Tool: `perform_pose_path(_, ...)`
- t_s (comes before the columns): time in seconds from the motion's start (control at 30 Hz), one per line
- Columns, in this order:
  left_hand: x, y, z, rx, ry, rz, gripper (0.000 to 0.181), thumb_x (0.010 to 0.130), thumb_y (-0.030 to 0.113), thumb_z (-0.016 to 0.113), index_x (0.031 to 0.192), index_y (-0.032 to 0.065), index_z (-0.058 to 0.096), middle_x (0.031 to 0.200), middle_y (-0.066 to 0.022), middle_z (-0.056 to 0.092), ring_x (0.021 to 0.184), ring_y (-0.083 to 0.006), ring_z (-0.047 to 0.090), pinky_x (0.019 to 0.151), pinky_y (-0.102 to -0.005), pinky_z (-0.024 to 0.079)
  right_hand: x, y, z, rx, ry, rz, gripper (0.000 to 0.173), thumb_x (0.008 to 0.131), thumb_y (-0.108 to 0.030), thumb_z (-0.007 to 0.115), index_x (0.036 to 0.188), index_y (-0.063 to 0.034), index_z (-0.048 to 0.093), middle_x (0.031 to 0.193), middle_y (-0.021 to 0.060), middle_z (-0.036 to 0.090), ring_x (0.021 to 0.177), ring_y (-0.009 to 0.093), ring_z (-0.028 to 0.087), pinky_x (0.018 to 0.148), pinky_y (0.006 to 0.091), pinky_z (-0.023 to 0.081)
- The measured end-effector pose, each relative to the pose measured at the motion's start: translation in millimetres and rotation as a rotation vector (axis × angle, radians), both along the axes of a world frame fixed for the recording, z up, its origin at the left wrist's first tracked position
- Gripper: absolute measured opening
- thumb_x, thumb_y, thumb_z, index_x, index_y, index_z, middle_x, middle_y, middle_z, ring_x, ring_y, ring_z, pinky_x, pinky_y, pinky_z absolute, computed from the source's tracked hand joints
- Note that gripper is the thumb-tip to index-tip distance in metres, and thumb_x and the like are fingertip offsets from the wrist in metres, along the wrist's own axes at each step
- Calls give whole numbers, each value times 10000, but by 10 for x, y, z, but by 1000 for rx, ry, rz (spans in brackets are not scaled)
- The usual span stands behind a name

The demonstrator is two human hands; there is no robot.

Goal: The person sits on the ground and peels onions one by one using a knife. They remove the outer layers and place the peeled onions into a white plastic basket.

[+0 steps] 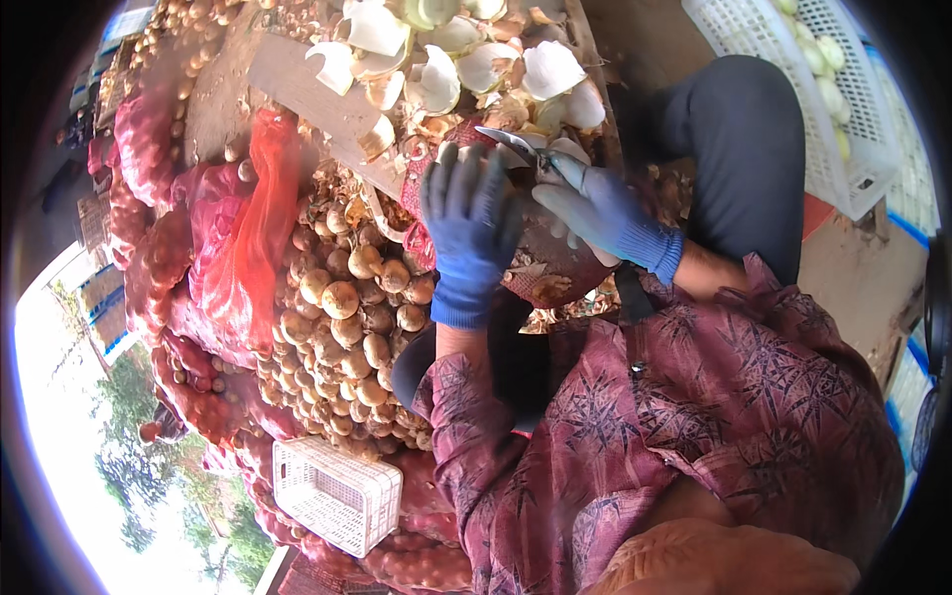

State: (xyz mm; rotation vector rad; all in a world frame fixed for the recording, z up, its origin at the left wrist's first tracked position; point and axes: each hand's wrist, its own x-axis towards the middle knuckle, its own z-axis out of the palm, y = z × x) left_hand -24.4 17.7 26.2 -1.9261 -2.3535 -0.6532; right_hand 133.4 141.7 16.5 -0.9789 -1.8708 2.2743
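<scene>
My right hand point(595, 201), in a blue and grey knit work glove, grips a small knife. The knife's curved metal blade point(509, 140) points up and left, past the fingertips of my left hand point(467, 216). That left hand wears a matching glove and is seen from its back, fingers stretched forward. Pale bits show beside its fingertips, but whatever lies under the palm is hidden. Beneath both hands a dark red mesh sack point(554, 260) lies over my lap, with dry skins on it. Pale onion peels point(435, 78) are heaped just beyond my hands.
Unpeeled onions point(342, 301) are piled to my left, beside an orange-red mesh bag point(256, 238) and filled red sacks point(145, 149). A white plastic crate point(338, 494) stands behind them. At upper right, another white crate point(855, 126) holds peeled onions point(829, 97). A wooden board point(320, 104) borders the peels.
</scene>
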Motion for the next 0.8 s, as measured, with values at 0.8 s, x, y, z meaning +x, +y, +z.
perform_pose_path(0.8, -24, -63, -298, 420, -603, 729, 338, 958, 224, 545, 1139, -47, 633, 1116, -172, 666, 1018, -274, 625, 932, -386, 477, 189, -117, 65, 645, 272, 76, 449, 922, -222, 627, 1283, 27, 529, 891, 209, 667, 735, 359, 658, 669, 413, 524)
